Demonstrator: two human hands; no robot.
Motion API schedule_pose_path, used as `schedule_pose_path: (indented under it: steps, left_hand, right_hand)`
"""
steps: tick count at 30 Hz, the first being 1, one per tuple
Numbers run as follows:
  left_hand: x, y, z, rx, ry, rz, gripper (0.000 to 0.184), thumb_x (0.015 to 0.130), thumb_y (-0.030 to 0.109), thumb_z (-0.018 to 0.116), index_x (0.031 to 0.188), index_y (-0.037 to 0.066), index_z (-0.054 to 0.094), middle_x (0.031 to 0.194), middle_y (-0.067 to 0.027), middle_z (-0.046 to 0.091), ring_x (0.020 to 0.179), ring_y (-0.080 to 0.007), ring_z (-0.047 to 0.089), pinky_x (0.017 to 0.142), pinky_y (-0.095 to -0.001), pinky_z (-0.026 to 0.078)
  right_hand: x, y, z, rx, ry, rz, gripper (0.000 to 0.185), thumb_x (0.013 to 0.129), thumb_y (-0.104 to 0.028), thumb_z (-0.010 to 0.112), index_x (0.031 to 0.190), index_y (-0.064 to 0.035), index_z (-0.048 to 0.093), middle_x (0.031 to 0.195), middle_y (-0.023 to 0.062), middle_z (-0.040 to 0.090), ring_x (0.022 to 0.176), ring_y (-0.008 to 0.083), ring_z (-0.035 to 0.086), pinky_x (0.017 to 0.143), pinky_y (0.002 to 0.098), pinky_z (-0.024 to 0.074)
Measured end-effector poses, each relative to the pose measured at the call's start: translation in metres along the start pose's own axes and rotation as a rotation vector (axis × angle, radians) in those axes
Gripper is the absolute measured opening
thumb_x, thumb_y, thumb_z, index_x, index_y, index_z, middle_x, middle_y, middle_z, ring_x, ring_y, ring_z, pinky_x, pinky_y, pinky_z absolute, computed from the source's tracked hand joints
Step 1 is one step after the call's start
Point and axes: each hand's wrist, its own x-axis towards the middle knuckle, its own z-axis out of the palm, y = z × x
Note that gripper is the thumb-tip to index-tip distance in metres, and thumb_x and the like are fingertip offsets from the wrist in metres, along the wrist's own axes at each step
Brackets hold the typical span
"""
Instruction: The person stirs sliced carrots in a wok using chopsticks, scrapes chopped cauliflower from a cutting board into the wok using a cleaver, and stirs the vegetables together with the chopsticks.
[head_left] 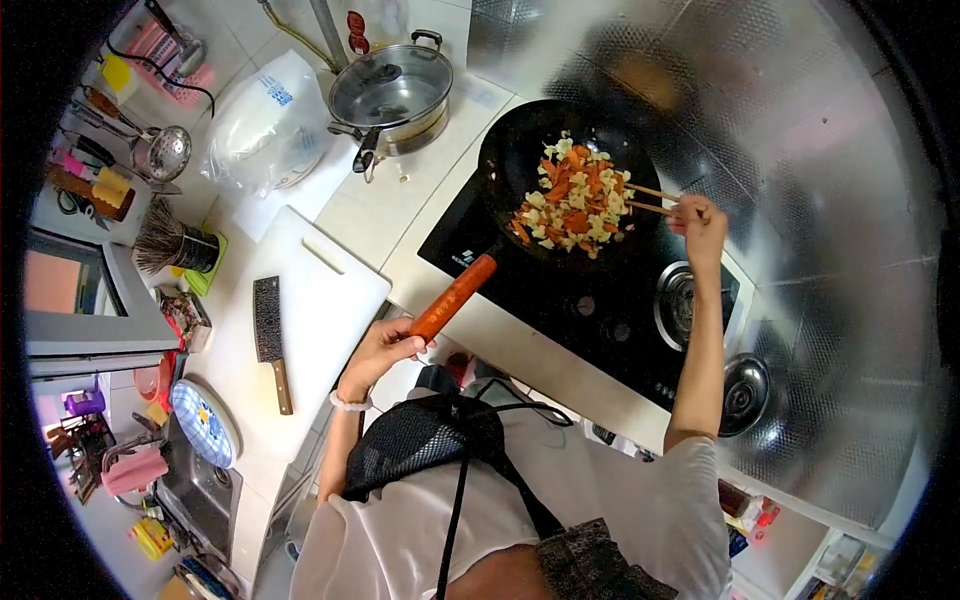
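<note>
A black wok (510,128) stands on the gas stove (540,300), holding cauliflower pieces and orange slices that look like carrot (575,195). My left hand (385,350) is closed around the end of the wok's reddish wooden handle (453,298). In my right hand (700,225) is a pair of wooden chopsticks (652,200), pinched between the fingers. Their tips reach into the food at the right side of the wok.
Left of me, a cleaver (269,335) lies by a white cutting board (325,270). Behind are a lidded pot (400,95) and a plastic bag (270,120). A sink (195,480) is at lower left; a metal-lined wall (800,200) borders the stove.
</note>
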Motion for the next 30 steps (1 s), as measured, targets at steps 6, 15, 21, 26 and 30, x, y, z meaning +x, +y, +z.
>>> schedule_pose_path:
  steps: [6,15,21,26,30]
  left_hand:
    - [0.000,0.000,0.001,-0.022,0.001,-0.019,0.039,0.084,0.037,0.066,0.094,0.000,0.067,0.087,-0.0066,0.066,0.074,-0.0115,0.058,0.065,-0.0256,0.049]
    - [0.000,0.004,0.002,-0.004,0.005,-0.025,0.039,0.084,0.037,0.066,0.096,0.000,0.066,0.086,-0.0061,0.066,0.073,-0.0104,0.057,0.067,-0.0242,0.048]
    - [-0.001,0.004,0.001,0.020,0.006,-0.020,0.040,0.085,0.038,0.065,0.095,0.000,0.067,0.086,-0.0058,0.066,0.073,-0.0105,0.057,0.067,-0.0243,0.048]
    - [0.002,0.000,-0.002,0.019,-0.011,-0.020,0.039,0.085,0.037,0.065,0.096,-0.001,0.066,0.086,-0.0062,0.066,0.074,-0.0110,0.059,0.067,-0.0243,0.048]
    - [0.006,0.001,-0.004,-0.008,-0.058,0.002,0.041,0.085,0.037,0.066,0.100,-0.001,0.065,0.088,-0.0072,0.066,0.076,-0.0111,0.060,0.066,-0.0247,0.049]
  right_hand:
    - [-0.019,0.005,0.061,0.026,-0.166,-0.083,0.023,0.093,-0.017,0.057,0.095,0.0048,0.062,0.078,0.0105,0.067,0.065,0.0143,0.066,0.056,0.0274,0.0542]
    - [0.021,-0.015,0.091,-0.070,-0.239,-0.249,0.028,0.094,-0.023,0.056,0.102,0.0030,0.062,0.085,0.0096,0.066,0.069,0.0139,0.065,0.063,0.0249,0.0538]
    - [0.021,0.003,0.077,-0.099,-0.247,-0.050,0.022,0.094,-0.016,0.054,0.101,0.0036,0.063,0.085,0.0107,0.067,0.068,0.0142,0.066,0.063,0.0250,0.0542]
    - [-0.015,-0.062,0.053,-0.032,-0.229,-0.046,0.020,0.094,-0.014,0.054,0.098,0.0028,0.064,0.082,0.0085,0.067,0.068,0.0127,0.065,0.063,0.0240,0.0537]
    - [-0.052,-0.057,0.072,0.047,-0.402,-0.102,0.020,0.093,-0.013,0.056,0.099,0.0036,0.064,0.085,0.0096,0.068,0.071,0.0129,0.066,0.063,0.0248,0.0536]
